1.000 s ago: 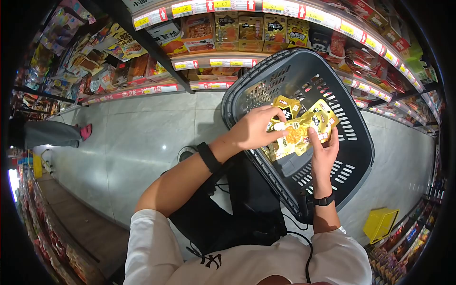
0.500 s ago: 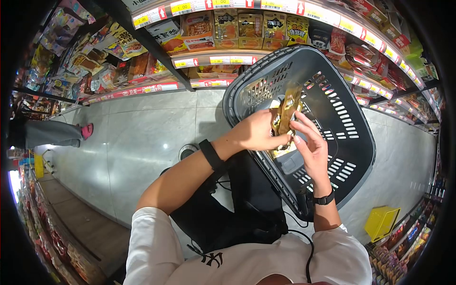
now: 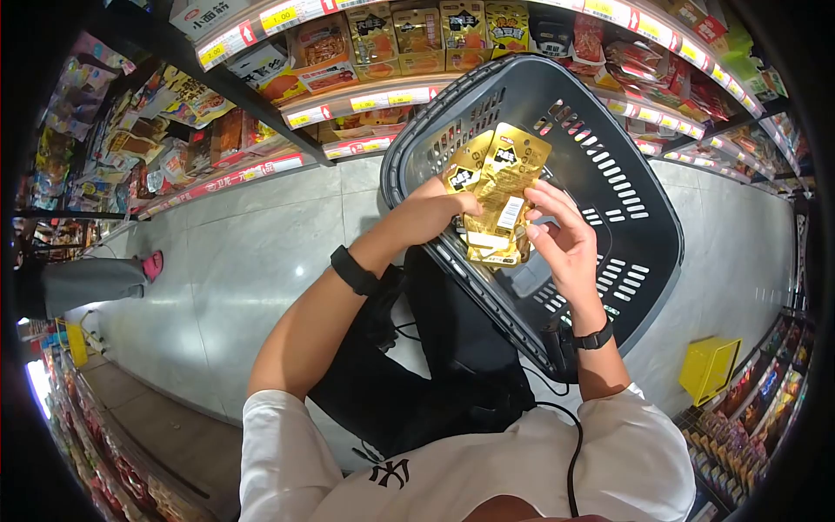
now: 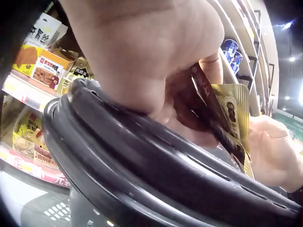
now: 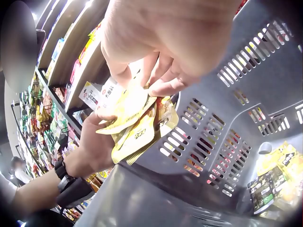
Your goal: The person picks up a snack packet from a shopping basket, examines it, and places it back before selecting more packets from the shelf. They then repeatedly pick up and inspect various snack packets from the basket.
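Note:
My left hand (image 3: 424,216) grips a small fanned stack of shiny gold snack packets (image 3: 509,178) from the left, thumb over the top one. The packets tilt over the grey shopping basket (image 4: 142,156), and a white barcode label shows on the top one. My right hand (image 3: 570,248) pinches the stack's right edge with thumb and fingertips. From the right wrist view, those fingers curl at the bright upper packet, and several packets overlap below it. More yellow and dark packets (image 5: 279,177) lie in the bottom of the basket.
Store shelves (image 3: 365,104) with boxed snacks and price strips run just beyond the basket. A person's leg (image 3: 91,287) in grey trousers stands at the left. On the floor at the right is a yellow basket (image 3: 709,367). A black cable (image 3: 574,452) hangs over my shirt.
The packets went from spread between both hands, to gathered and seen nearly edge-on, to fanned with label side up. My left hand has kept hold; the head view has shifted slightly.

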{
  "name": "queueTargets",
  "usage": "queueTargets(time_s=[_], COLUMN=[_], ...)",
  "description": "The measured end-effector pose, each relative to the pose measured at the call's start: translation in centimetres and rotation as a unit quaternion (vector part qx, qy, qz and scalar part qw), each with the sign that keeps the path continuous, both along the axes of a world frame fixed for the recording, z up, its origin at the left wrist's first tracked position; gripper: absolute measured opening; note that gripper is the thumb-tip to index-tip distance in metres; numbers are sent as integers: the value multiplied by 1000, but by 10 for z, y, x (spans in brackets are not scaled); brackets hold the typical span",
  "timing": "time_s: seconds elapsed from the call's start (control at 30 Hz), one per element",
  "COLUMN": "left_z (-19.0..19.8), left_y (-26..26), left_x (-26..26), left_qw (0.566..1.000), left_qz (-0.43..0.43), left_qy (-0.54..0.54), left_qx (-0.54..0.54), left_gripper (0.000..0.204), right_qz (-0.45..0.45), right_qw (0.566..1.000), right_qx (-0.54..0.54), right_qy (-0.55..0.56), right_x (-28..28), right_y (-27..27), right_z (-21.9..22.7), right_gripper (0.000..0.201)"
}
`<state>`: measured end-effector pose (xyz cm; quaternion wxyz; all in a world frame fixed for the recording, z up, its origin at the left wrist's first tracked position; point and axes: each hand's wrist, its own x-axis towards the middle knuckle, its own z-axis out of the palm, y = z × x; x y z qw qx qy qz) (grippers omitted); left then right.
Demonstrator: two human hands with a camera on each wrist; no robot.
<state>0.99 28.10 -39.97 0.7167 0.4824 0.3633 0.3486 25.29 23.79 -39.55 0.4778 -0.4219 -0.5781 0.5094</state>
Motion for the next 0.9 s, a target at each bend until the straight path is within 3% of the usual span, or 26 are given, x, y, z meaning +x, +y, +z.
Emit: queueTargets(time_s=[0.33, 0.63, 0.73, 0.9], left_z=[15, 4, -4, -3], left_y=[-5, -1, 4, 3], left_x=[2, -3, -5, -2], left_qw=[997, 998, 999, 1000], left_qz=[45, 15, -20, -8], left_qy=[-11, -16, -17, 0], left_qx=[-64, -58, -36, -15], left_gripper=[49, 44, 57, 47], right_qz=[-29, -48, -51, -54], right_qw=[999, 998, 998, 997], right_qx=[10, 24, 24, 33], right_qy=[40, 29, 26, 35], right_x=[1, 4, 4, 4], right_y=[-1, 0, 0, 1], right_z=[3, 3, 4, 3], right_gripper=[49, 48, 48, 47])
